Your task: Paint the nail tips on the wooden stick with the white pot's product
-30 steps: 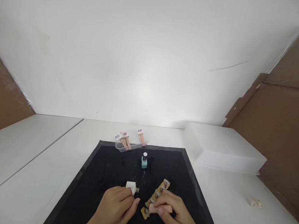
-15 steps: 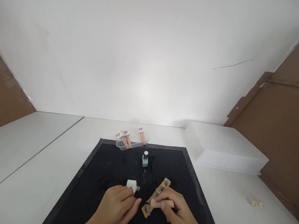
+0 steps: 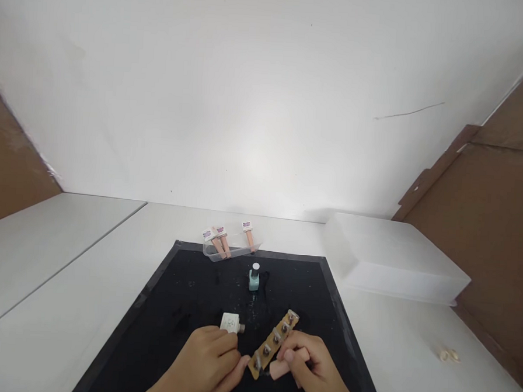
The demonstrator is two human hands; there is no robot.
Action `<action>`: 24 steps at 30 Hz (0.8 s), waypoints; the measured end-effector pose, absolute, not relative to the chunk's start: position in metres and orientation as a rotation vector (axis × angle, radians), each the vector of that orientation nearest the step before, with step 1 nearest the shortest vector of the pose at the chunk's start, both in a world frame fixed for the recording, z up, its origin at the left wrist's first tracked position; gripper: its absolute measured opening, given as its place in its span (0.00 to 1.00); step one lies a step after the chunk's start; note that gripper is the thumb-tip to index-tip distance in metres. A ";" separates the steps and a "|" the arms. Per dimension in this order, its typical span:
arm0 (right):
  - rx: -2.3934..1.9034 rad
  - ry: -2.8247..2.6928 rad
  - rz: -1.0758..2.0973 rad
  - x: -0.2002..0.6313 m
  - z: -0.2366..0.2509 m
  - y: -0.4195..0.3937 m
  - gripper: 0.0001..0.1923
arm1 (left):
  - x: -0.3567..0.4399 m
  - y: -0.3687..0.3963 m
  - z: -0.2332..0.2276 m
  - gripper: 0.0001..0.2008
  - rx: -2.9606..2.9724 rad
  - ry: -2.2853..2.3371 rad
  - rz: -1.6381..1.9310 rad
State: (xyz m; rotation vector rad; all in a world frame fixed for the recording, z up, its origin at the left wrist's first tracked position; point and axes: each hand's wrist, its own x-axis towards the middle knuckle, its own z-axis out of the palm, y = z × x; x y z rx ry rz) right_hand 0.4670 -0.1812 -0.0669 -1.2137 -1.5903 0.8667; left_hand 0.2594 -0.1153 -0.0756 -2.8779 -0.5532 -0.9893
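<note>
A tan strip point(image 3: 273, 343) with several small metal studs lies slanted on the black mat point(image 3: 185, 309). My right hand point(image 3: 311, 371) is beside its lower end, fingers closed around a small pink piece point(image 3: 279, 368). My left hand point(image 3: 206, 365) rests on the mat, its fingertips touching the strip's lower end. A small white bottle point(image 3: 230, 323) lies on its side just beyond my left hand. Farther back stands a teal bottle point(image 3: 254, 277) with a white cap.
A clear tray point(image 3: 230, 254) with pink sticks bearing white labels sits at the mat's far edge. A translucent white box point(image 3: 393, 261) lies to the right. A small pale object point(image 3: 448, 355) rests on the white table at right. Brown boards flank both sides.
My right hand has drawn back toward me and off the strip with the pink piece, uncovering the studs. My left hand slid slightly nearer to me. The view tilted up a little.
</note>
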 end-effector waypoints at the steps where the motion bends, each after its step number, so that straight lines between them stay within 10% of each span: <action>1: -1.213 -1.577 0.876 0.467 -0.067 -0.181 0.25 | 0.260 -0.115 -0.075 0.19 -2.883 -0.547 -0.981; 24: -1.138 -1.685 0.765 0.468 -0.070 -0.179 0.22 | 0.264 -0.118 -0.073 0.17 -2.989 -0.447 -0.896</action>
